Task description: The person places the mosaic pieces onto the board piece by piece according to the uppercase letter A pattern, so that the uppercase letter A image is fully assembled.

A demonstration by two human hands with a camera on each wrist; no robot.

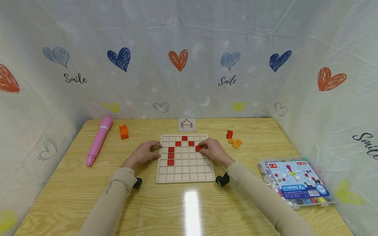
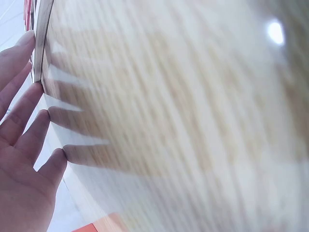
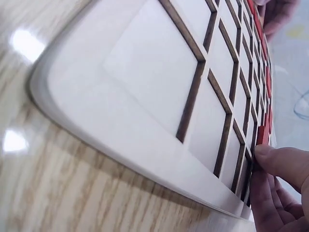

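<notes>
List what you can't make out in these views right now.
Head: fine markings on the card, too small.
Head: part of the red tile, covered by the right grip.
Left wrist: squares of the board, seen edge-on.
Left wrist: most of an orange thing, cut off by the bottom edge.

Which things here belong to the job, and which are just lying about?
Likely part of the job:
grid board
red tiles set in it
red tile in the right hand
loose red tiles
loose orange tiles
pattern card

Seemingly just lying about:
pink stick-shaped object
orange object
clear labelled box
</notes>
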